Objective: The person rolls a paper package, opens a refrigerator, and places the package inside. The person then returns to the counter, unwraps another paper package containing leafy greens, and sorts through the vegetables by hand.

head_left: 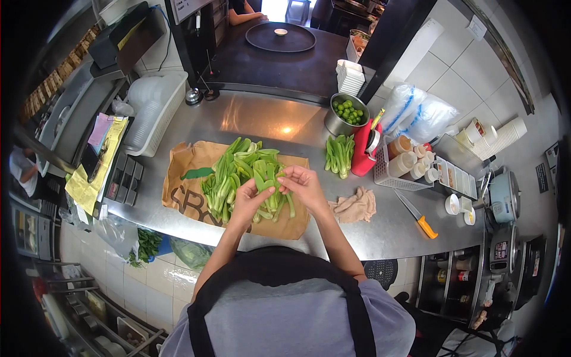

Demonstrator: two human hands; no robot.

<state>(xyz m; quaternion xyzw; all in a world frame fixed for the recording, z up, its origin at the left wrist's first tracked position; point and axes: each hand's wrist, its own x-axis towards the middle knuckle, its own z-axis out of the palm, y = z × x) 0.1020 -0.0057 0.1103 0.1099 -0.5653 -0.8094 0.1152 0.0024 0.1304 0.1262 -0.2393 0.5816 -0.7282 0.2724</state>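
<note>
A pile of bok choy (225,175) lies on a flattened brown paper bag (185,156) on the steel counter. Over the pile's right side, my left hand (247,201) is closed on a green bok choy leaf (262,177), thumb on top. My right hand (304,187) pinches the same greens from the other side, thumb and fingertips together at the leaf's edge. Both hands are close together in front of me. A smaller bunch of bok choy (339,156) sits apart on the counter, to the right of the bag.
Right of the bag are a crumpled cloth (355,206), a knife with an orange handle (426,226), a red container (361,156), a pot of limes (342,126) and a basket of sauce bottles (392,179). A white crate with plastic lids (169,101) stands left. A person's arm (247,16) shows beyond the pass.
</note>
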